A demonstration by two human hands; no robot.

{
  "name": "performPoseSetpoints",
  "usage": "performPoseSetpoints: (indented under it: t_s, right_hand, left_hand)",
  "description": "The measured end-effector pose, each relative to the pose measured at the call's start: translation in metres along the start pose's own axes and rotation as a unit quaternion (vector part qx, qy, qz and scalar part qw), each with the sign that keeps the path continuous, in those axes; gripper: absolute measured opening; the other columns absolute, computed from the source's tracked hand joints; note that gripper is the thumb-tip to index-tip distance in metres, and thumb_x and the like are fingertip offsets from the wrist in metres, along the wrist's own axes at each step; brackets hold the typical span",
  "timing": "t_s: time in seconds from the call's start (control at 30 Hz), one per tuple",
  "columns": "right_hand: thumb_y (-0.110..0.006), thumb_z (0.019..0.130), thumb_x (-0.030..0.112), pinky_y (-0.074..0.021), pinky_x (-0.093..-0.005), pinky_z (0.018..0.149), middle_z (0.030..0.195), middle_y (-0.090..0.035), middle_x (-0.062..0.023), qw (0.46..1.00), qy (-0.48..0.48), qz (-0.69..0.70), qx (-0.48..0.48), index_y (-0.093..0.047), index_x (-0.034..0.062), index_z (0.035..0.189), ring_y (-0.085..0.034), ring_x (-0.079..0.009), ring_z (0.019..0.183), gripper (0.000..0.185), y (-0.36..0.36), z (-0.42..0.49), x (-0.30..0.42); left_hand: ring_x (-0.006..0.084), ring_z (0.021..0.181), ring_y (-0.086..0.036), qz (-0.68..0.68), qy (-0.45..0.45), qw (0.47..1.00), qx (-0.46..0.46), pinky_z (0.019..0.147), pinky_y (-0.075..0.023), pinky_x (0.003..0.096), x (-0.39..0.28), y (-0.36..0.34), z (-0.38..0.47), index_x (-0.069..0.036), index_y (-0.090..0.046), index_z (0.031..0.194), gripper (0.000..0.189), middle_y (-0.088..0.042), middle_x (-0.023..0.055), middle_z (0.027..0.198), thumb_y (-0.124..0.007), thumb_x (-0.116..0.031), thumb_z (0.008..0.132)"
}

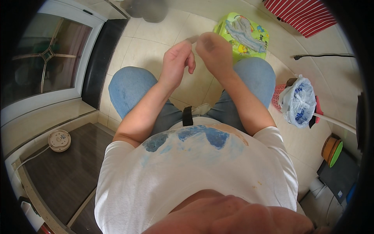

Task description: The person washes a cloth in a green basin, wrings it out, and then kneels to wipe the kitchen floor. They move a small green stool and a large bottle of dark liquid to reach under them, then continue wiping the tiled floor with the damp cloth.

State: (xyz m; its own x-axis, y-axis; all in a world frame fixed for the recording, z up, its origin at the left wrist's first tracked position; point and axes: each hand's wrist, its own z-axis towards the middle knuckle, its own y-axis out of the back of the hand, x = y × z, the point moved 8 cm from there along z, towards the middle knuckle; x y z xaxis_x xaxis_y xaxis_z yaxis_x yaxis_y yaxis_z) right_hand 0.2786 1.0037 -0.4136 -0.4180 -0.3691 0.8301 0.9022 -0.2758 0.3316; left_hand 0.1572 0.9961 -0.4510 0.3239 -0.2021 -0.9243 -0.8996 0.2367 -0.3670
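My left hand is raised between the knees, its fingers curled and its thumb side towards the other hand. Close beside it, my right hand is bent at the wrist, with fingers turned inwards and blurred. A small greyish blurred shape lies between the fingertips; whether it is an object or a finger cannot be told. Just beyond the right hand, a crumpled grey-blue cloth item rests on a green plastic stool with cartoon prints.
Blue jeans knees flank the hands above a tiled floor. At right are a bin with a clear plastic bag, a pole and a black cable. A glazed door stands left, near a round white device on a dark surface.
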Motion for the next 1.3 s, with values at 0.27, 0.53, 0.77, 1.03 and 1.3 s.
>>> performPoseSetpoints:
  t_s: [0.27,0.53,0.77,1.03,1.3]
  right_hand:
    - [-0.064,0.077,0.010,-0.0434,-0.0233,0.054,0.068,-0.059,-0.0033,0.999,-0.018,0.040,-0.017,-0.061,0.0030,0.083,-0.053,-0.0090,0.058,0.009,0.010,0.007,0.000]
    - [-0.061,0.081,0.010,-0.0430,-0.0224,0.048,0.067,-0.060,-0.0036,0.995,-0.047,0.088,-0.013,-0.059,0.0031,0.081,-0.055,-0.0096,0.054,0.007,0.006,0.008,-0.010]
    - [-0.063,0.081,0.012,-0.0444,-0.0234,0.051,0.069,-0.062,-0.0048,0.986,-0.084,0.076,0.123,-0.060,0.0021,0.085,-0.056,-0.0098,0.057,0.010,-0.015,-0.002,-0.011]
    - [-0.067,0.078,0.016,-0.0478,-0.0255,0.058,0.083,-0.064,-0.0055,0.969,-0.059,-0.075,0.229,-0.061,0.0031,0.093,-0.059,-0.0126,0.066,0.020,-0.008,0.007,-0.035]
    - [-0.069,0.076,0.039,-0.0446,-0.0360,0.089,0.117,-0.056,-0.0219,0.896,-0.127,-0.289,0.311,-0.050,0.0014,0.124,-0.056,-0.0297,0.107,0.063,0.028,0.094,-0.172]
  left_hand:
    - [0.0109,0.044,-0.044,-0.029,0.005,1.000,-0.002,0.044,-0.0366,0.0222,-0.005,0.004,0.001,-0.002,-0.056,0.086,0.027,-0.047,0.0027,0.053,-0.043,-0.023,0.096]
    - [0.0084,0.044,-0.041,-0.024,-0.007,1.000,-0.013,0.044,-0.0332,0.0213,0.000,0.011,0.000,0.001,-0.056,0.090,0.022,-0.048,0.0014,0.056,-0.046,-0.019,0.094]
    - [0.0059,0.044,-0.043,0.037,-0.030,0.998,-0.038,0.044,-0.0340,0.0199,-0.001,0.016,-0.001,-0.001,-0.055,0.102,0.020,-0.050,0.0001,0.056,-0.061,-0.002,0.083]
    - [0.0176,0.064,-0.057,0.386,0.029,0.914,0.125,0.057,-0.0444,0.0303,0.006,0.010,-0.022,-0.006,-0.044,0.127,0.052,-0.060,0.0060,0.074,-0.065,-0.012,0.080]
    - [0.0312,0.084,-0.059,0.627,0.084,0.754,0.175,0.070,-0.0461,0.0415,-0.002,0.054,-0.067,-0.006,-0.049,0.118,0.052,-0.062,0.0138,0.087,-0.069,-0.027,0.075]
